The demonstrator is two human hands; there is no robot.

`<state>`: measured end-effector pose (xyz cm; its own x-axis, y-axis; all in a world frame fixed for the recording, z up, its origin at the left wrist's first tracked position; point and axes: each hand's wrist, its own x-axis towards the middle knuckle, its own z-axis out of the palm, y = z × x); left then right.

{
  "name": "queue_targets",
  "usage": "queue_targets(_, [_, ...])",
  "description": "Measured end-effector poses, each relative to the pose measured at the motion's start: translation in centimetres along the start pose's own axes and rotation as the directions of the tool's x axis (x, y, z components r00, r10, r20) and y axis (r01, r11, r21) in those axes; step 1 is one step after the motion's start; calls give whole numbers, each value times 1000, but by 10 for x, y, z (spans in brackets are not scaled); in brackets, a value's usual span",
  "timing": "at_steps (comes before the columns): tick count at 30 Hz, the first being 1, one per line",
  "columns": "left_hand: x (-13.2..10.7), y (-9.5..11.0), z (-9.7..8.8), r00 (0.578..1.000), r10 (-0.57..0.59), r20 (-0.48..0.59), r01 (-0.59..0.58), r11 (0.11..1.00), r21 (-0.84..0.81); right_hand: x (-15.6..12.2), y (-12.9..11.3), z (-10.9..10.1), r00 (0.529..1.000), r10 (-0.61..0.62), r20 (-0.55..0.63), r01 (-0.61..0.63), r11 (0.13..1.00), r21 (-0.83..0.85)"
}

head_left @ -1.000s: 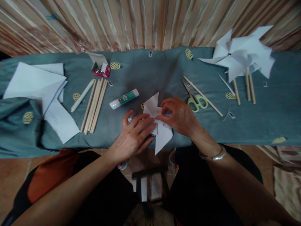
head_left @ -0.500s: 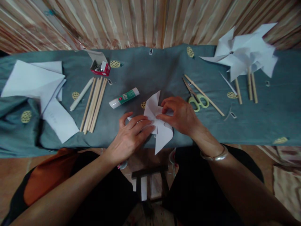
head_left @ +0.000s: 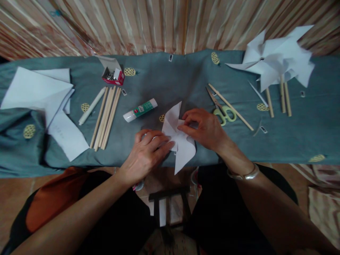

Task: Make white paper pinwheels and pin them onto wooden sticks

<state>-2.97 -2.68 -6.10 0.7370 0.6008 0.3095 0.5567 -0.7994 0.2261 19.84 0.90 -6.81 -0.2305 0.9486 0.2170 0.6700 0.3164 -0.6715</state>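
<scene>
A white paper pinwheel with folded blades lies near the table's front edge, between my hands. My left hand is closed on its left blade, thumb and fingers pressed on the paper. From the right, my right hand pinches the paper by the centre with thumb and forefinger; the fingers partly cover the right blade. Just behind the pinwheel lies a green and white glue stick. Scissors with light green handles rest right of my right hand, beside a single wooden stick.
Several wooden sticks and a white candle-like rod lie left. Behind them stands an open red box of small metal pieces. Cut white paper sheets are at far left. Finished-looking pinwheels on sticks lie at back right.
My left fingers have curled in and drawn slightly back on the left blade. My right hand has shifted very slightly right. The pinwheel stays almost in place.
</scene>
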Motion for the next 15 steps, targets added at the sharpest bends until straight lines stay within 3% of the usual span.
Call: queue_targets(15, [-3, -1, -4, 1000, 6, 21, -5, 997, -75, 1, 1, -1, 1000, 16, 6, -16, 1000, 2])
